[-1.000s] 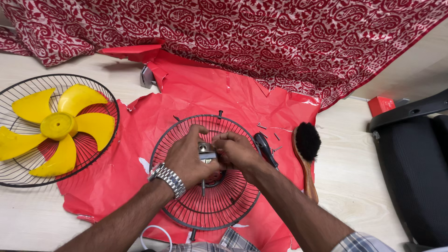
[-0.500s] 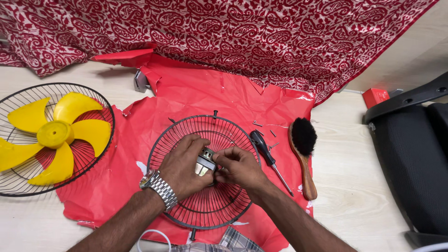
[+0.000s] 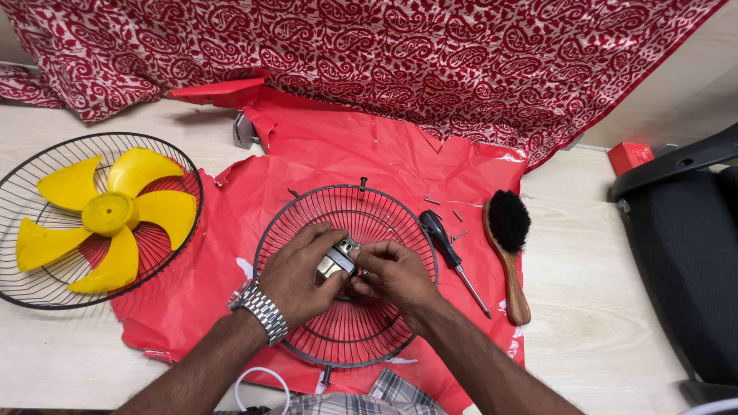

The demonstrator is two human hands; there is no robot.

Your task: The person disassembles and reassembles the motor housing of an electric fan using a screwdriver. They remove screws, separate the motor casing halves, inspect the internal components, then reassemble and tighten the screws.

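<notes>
A pale wooden tabletop (image 3: pixel 607 253) is draped at the far edge with a red patterned cloth (image 3: pixel 400 61), and a red paper sheet (image 3: pixel 338 154) is spread across its middle. At the right edge a black chair (image 3: pixel 684 253) is seen. On the left, a black wire fan guard (image 3: pixel 23 292) is laid flat with a yellow 5-blade fan propeller (image 3: pixel 108 215) resting in it. A second wire fan guard (image 3: pixel 361 338) lies on the red sheet. At its centre a small metal motor part (image 3: pixel 337 260) is gripped by the closed fingers of the left hand (image 3: pixel 296 273), which wears a steel watch (image 3: pixel 260 307), and of the right hand (image 3: pixel 393 270). Just right of the guard lie a wooden-handled brush (image 3: pixel 509 246), a black-handled screwdriver (image 3: pixel 446 246) and 3 loose screws (image 3: pixel 433 200).
</notes>
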